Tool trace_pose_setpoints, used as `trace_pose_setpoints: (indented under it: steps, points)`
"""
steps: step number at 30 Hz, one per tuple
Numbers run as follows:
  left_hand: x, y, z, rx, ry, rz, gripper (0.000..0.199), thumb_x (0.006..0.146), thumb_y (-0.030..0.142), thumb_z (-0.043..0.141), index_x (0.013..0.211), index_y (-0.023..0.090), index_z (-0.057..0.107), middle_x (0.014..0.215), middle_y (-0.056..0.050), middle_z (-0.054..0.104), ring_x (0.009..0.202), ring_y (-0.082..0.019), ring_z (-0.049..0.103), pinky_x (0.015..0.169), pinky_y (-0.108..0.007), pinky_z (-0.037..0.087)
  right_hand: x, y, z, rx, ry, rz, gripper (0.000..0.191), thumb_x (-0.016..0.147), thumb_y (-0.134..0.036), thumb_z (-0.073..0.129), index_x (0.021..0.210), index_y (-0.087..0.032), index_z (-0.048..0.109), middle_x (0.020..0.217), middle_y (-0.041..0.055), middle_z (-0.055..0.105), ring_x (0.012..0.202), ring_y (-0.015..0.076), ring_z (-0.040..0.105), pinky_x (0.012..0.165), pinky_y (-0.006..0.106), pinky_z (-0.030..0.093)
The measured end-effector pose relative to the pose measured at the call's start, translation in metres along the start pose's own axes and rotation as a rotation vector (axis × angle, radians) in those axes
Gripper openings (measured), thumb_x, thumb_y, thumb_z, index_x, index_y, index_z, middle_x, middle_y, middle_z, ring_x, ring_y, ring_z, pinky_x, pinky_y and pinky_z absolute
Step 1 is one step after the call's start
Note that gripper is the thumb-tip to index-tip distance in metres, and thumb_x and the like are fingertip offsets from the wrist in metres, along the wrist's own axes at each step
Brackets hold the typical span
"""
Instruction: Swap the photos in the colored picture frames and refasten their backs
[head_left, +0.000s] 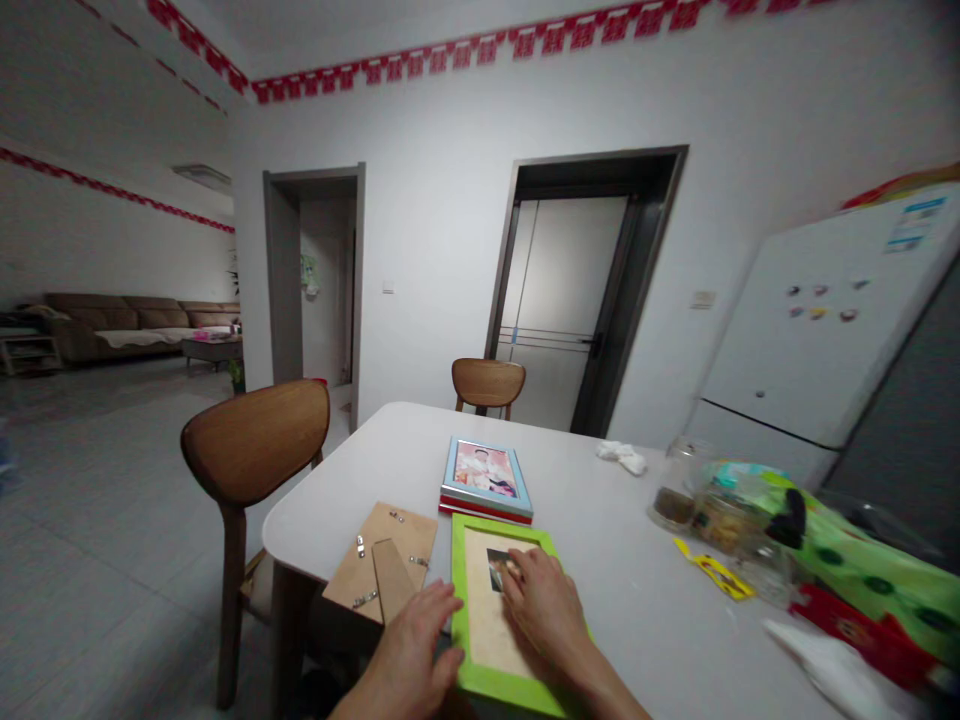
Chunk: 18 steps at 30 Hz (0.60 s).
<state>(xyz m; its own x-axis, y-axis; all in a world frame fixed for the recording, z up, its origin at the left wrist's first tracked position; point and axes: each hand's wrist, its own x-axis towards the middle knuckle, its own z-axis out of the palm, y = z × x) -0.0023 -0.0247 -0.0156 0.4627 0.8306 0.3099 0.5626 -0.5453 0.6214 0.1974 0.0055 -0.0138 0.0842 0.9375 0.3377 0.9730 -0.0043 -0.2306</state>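
Observation:
A bright green picture frame (461, 622) lies on the near part of the table, with a cream backing sheet (480, 628) inside it. On that sheet sits a small dark photo (495, 572), partly covered by fingers. My right hand (546, 605) is over the frame, its bent fingers closed at the photo's right edge. My left hand (417, 640) rests at the frame's left edge, thumb apart from the fingers. Left of the frame is a brown backing board (360, 560) with metal clips and a stand leg (394, 580), partly behind my left hand.
Stacked picture frames (486, 478) lie farther back on the white table (592, 520). To the right are glass jars (675, 495), a yellow packet (716, 572), crumpled tissue (621, 457) and a green bag (862, 550). Wooden chairs (259, 440) stand left and behind.

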Motion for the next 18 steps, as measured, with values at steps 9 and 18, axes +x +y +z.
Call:
trace_pose_setpoints:
  steps: [9, 18]
  points:
    - [-0.009, -0.049, -0.030, 0.374, -0.121, -0.213, 0.065, 0.056, 0.000, 0.040, 0.120, 0.009, 0.042, 0.132, -0.010, 0.033, 0.122, -0.017, 0.027, 0.102, -0.030, 0.022, -0.025, -0.099, 0.019, 0.151, -0.123, -0.269, 0.040, 0.063, -0.044, 0.055, 0.098, -0.025, 0.055, 0.096, 0.0077, 0.056, 0.092, 0.0262, 0.045, 0.079, 0.040, 0.029]
    - [-0.006, -0.072, -0.037, 0.373, -0.011, -0.251, 0.062, 0.059, 0.008, 0.050, 0.121, 0.007, 0.040, 0.130, -0.013, 0.035, 0.121, -0.020, 0.030, 0.101, -0.032, 0.023, -0.031, -0.109, 0.028, 0.148, -0.096, -0.295, 0.037, 0.062, -0.039, 0.057, 0.096, -0.024, 0.054, 0.091, 0.0075, 0.055, 0.088, 0.0248, 0.046, 0.077, 0.039, 0.030]
